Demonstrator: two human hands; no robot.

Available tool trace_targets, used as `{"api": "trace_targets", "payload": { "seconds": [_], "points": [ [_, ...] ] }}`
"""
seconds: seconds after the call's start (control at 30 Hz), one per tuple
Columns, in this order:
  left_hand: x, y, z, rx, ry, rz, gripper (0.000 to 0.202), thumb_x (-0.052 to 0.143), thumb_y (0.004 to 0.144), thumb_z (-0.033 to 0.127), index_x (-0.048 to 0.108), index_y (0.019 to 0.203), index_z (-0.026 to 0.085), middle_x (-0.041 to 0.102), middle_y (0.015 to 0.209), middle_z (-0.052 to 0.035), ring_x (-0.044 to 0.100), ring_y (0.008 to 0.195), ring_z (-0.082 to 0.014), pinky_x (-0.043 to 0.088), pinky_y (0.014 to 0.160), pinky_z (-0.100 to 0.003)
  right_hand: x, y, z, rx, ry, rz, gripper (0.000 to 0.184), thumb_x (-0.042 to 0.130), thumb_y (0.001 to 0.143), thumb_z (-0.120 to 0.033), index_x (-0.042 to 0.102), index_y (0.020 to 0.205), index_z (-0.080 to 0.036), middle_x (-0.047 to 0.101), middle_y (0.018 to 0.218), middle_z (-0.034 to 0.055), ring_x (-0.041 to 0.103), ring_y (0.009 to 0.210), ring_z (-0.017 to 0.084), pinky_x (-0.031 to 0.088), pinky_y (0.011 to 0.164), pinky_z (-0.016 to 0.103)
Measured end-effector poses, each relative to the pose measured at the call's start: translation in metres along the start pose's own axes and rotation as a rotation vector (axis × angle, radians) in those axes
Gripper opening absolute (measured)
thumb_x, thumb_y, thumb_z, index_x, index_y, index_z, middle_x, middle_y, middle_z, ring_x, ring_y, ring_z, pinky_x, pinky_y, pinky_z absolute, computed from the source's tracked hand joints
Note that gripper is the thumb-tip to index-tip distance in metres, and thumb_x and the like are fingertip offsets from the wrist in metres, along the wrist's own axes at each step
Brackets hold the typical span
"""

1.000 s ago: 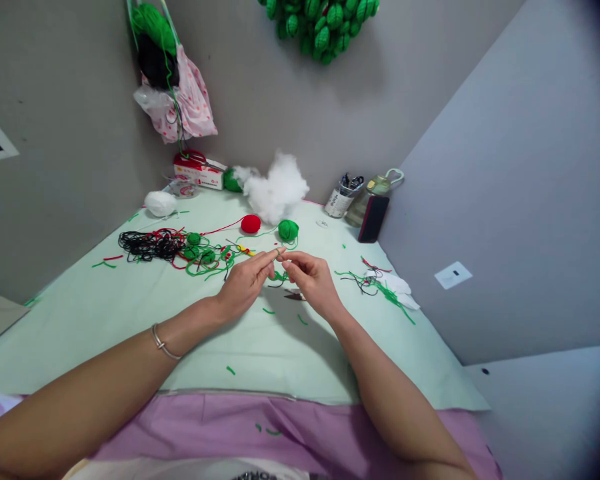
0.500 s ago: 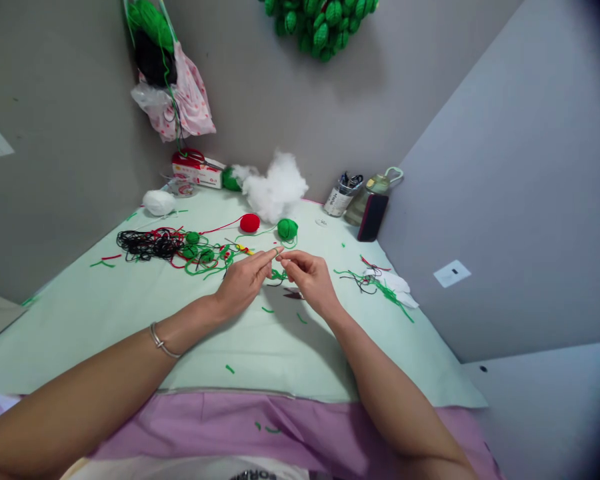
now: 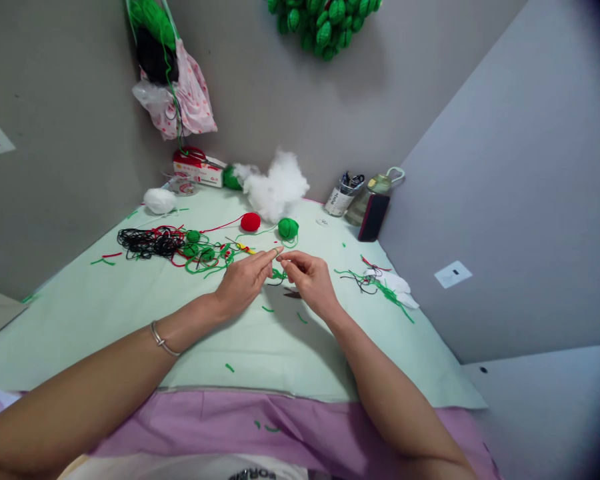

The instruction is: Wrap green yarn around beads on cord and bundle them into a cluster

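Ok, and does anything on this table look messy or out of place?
Mainly the black yarn: it lies in a loose, loopy tangle, unlike the neatly wound red ball. Green snippets are also scattered about, a couple on the purple fabric at the bottom.

I see 1 thin greenish strand [image 3: 276,252] by the left hand [image 3: 244,277], mostly hidden, loose green yarn [image 3: 279,274] curled just below the fingertips
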State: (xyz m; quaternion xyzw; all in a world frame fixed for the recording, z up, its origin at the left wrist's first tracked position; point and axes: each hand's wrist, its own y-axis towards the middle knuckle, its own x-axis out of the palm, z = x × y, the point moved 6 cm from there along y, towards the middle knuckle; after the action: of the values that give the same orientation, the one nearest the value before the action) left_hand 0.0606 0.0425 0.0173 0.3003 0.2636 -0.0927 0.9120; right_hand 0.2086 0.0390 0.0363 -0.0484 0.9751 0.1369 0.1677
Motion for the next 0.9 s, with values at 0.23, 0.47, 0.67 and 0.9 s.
{"api": "trace_targets", "payload": {
  "seconds": [0.23, 0.47, 0.67, 0.9],
  "points": [
    [0.003, 0.001, 0.0, 0.039, 0.108, -0.003, 0.043, 0.038, 0.102, 0.026, 0.061, 0.136, 0.017, 0.068, 0.099, -0.0091, 0.06, 0.09, -0.0214, 0.045, 0.085, -0.034, -0.001, 0.003, 0.007, -0.002, -0.028, -0.011, 0.025, 0.059, 0.087, -0.034, 0.074, 0.093, -0.015, 0.047, 0.057, -0.0039, 0.039, 0.054, 0.01, 0.031, 0.052, 0.025],
    [0.001, 0.002, 0.004, 0.092, 0.254, 0.02, 0.04, 0.035, 0.103, 0.026, 0.065, 0.128, 0.019, 0.063, 0.125, -0.0125, 0.059, 0.112, -0.0238, 0.038, 0.096, -0.041, -0.002, 0.007, 0.013, 0.02, -0.069, -0.03, 0.026, 0.059, 0.085, -0.036, 0.073, 0.089, -0.014, 0.048, 0.059, -0.0033, 0.04, 0.055, 0.01, 0.031, 0.053, 0.025],
    [0.003, 0.002, 0.001, 0.088, 0.28, -0.014, 0.04, 0.034, 0.104, 0.024, 0.064, 0.13, 0.021, 0.06, 0.136, -0.0116, 0.059, 0.115, -0.0234, 0.036, 0.098, -0.042, 0.0, 0.008, 0.014, 0.042, -0.041, -0.049, 0.027, 0.059, 0.083, -0.036, 0.072, 0.09, -0.013, 0.047, 0.058, -0.0036, 0.039, 0.054, 0.011, 0.029, 0.053, 0.025],
    [0.004, 0.002, 0.0, 0.091, 0.283, -0.029, 0.038, 0.034, 0.104, 0.024, 0.065, 0.126, 0.02, 0.058, 0.141, -0.0114, 0.059, 0.117, -0.0242, 0.037, 0.099, -0.042, -0.002, 0.011, 0.021, 0.074, -0.012, -0.057, 0.027, 0.058, 0.081, -0.035, 0.071, 0.088, -0.013, 0.043, 0.056, -0.0049, 0.036, 0.053, 0.01, 0.026, 0.052, 0.025]
  ]
}}
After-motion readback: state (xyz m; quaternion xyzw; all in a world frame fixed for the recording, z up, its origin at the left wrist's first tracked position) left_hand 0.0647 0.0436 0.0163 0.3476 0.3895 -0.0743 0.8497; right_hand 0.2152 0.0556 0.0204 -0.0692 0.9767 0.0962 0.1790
